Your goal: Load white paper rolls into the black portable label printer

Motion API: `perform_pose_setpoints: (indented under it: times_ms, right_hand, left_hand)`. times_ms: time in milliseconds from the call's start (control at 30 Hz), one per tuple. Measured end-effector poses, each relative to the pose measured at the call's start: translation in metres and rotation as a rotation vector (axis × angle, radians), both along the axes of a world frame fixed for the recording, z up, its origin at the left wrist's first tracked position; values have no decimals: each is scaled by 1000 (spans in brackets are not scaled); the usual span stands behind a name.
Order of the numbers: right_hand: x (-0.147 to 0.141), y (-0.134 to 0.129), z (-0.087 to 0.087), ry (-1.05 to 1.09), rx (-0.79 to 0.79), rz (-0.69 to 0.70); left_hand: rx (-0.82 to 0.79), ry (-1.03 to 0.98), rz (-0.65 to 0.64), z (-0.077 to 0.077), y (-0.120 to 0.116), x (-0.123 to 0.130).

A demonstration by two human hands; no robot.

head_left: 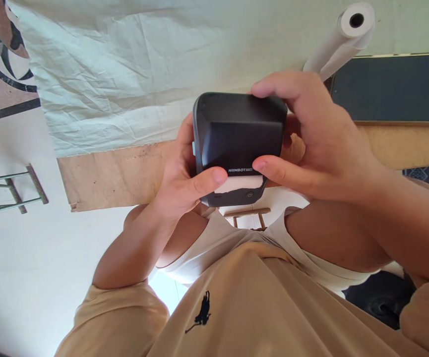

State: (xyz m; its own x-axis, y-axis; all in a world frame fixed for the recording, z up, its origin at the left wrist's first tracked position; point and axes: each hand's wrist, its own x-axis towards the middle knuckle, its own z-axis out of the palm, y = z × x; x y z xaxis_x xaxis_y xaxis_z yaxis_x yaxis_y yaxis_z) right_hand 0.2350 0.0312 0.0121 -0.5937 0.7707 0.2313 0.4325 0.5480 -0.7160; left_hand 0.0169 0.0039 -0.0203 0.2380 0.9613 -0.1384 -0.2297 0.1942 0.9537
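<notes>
Pale cloth (pixel 125 64) beyond; left hand (pixel 177 181), right hand (pixel 324 129) grasping black printer (pixel 242 139), thumbs (pixel 209 182) pointing inward.

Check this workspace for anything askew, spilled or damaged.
Nothing looks spilled or broken. The pale green cloth is rumpled and leaves a strip of wooden tabletop bare along the near edge. The white paper roll seems loosely wound. The black device looks intact.

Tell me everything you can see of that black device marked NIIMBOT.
The black device is a boxy, round-cornered case, seemingly smooth plastic, with pale NIIMBOT lettering. Below the lettering, a white strip shows above a small power symbol. A pale blue piece shows at the picture's left. The left hand and right hand grip its sides, thumbs on its front face, holding it near the wooden table edge.
</notes>
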Motion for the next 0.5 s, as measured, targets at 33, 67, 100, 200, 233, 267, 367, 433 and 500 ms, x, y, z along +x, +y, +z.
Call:
perform_pose_setpoints:
  times_ms: [33,67,100,200,233,267,367,433,500]
  right_hand:
    - [0,0,-2,14,-45,3]
    - [1,1,-3,25,-94,5]
    - [1,1,-4,35,-135,5]
    - [1,2,-5,32,-222,-8]
    - [1,3,-5,25,-231,-15]
    - [0,3,-5,19,-234,-19]
    - [-1,4,-6,6,-224,-11]
    - [0,4,-8,-2,-190,3]
    - [1,4,-10,-11,-148,15]
  left_hand:
    - [1,-1,4,2,1,2]
    - [2,0,7,4,1,4]
    - [3,2,11,5,1,4]
    - [-5,18,25,5,-2,2]
    - [-10,25,29,3,-5,1]
    - [-16,30,32,1,-7,-2]
    - [-19,-3,17,-11,-14,-11]
    - [14,-85,-35,-19,-14,-16]
    - [36,-119,-87,-23,-12,-18]
